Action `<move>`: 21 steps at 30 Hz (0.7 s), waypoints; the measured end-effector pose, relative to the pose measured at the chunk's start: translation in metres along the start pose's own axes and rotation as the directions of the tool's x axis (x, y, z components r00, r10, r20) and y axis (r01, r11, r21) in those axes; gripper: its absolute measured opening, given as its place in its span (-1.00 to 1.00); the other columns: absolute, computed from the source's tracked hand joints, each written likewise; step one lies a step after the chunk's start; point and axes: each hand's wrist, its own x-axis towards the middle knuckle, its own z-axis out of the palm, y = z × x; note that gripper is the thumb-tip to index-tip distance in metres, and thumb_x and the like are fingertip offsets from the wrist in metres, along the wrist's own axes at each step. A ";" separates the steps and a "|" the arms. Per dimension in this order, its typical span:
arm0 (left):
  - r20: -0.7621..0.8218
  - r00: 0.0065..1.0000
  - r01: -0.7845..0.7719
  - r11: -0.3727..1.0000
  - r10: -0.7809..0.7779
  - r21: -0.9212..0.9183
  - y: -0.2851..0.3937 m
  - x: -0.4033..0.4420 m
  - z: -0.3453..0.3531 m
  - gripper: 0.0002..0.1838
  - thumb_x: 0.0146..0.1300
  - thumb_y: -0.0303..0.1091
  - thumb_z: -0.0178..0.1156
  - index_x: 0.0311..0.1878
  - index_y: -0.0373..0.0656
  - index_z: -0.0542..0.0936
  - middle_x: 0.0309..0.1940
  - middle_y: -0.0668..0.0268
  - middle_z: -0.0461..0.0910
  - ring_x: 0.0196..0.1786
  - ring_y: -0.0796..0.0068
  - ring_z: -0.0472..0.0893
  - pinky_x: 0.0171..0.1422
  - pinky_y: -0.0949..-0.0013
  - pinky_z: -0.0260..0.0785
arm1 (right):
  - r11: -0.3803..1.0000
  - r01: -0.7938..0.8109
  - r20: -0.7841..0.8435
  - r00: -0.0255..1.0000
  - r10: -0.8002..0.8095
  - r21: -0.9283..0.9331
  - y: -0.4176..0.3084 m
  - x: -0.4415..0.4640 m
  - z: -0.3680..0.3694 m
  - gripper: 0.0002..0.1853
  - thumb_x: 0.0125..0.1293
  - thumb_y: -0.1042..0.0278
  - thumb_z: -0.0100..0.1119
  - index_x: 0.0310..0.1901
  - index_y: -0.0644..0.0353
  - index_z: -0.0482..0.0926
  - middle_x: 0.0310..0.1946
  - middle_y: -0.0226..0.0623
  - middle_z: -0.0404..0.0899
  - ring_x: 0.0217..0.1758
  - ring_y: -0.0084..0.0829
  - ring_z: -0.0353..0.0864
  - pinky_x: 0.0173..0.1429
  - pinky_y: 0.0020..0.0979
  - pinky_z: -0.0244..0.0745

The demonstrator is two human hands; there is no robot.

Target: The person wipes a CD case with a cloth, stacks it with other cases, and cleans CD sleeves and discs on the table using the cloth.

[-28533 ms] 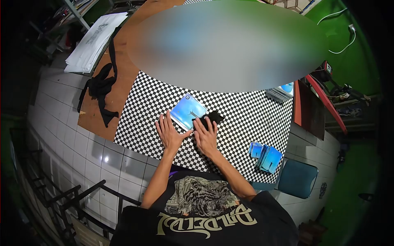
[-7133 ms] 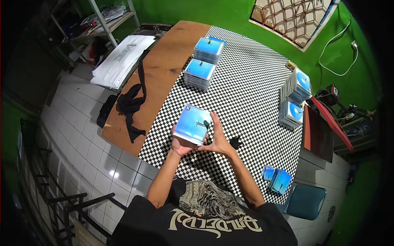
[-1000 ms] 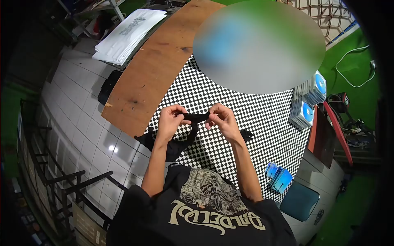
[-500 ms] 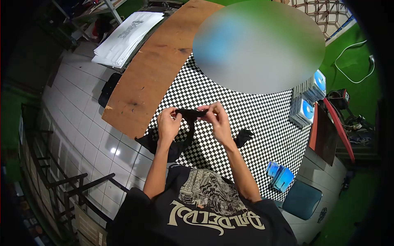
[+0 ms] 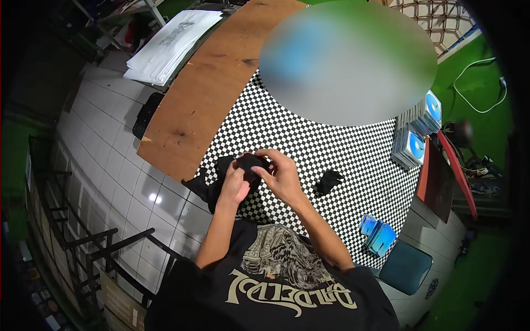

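Note:
A soft piece of black cloth (image 5: pixel 248 163) is bunched between my two hands over the checkered table top. My left hand (image 5: pixel 234 185) pinches it from the left, its fingers partly behind the cloth. From the right, my right hand (image 5: pixel 280 175) grips it with thumb and curled fingers. More black fabric (image 5: pixel 207 187) lies under and left of my left hand; whether it is one piece with the held cloth I cannot tell. A small crumpled black item (image 5: pixel 329 182) rests on the table to the right of my right hand.
Stacks of disc cases (image 5: pixel 409 144) stand at the table's right edge, with blue cases (image 5: pixel 381 238) nearer me. A brown board (image 5: pixel 204 83) and a pile of white printed sheets (image 5: pixel 171 47) are at left. A dark chair (image 5: pixel 407 267) sits at right. A blurred oval hides the far side.
Both hands have come lower and closer together. The black cloth, stretched straight between them before, is now bunched up. The small black item at right has stayed in place.

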 end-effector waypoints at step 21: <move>0.151 0.982 0.063 0.947 -0.116 0.315 0.084 -0.068 0.078 -0.75 0.44 -0.37 0.36 -0.05 -0.42 0.71 -0.25 0.32 0.76 -0.27 0.71 0.66 -0.13 0.61 0.51 | 0.768 -0.242 0.408 0.912 -0.028 0.593 -0.012 -0.009 -0.049 -0.76 0.23 0.55 0.49 -0.17 0.24 0.57 -0.21 -0.35 0.59 -0.22 -0.58 0.52 -0.13 -0.48 0.44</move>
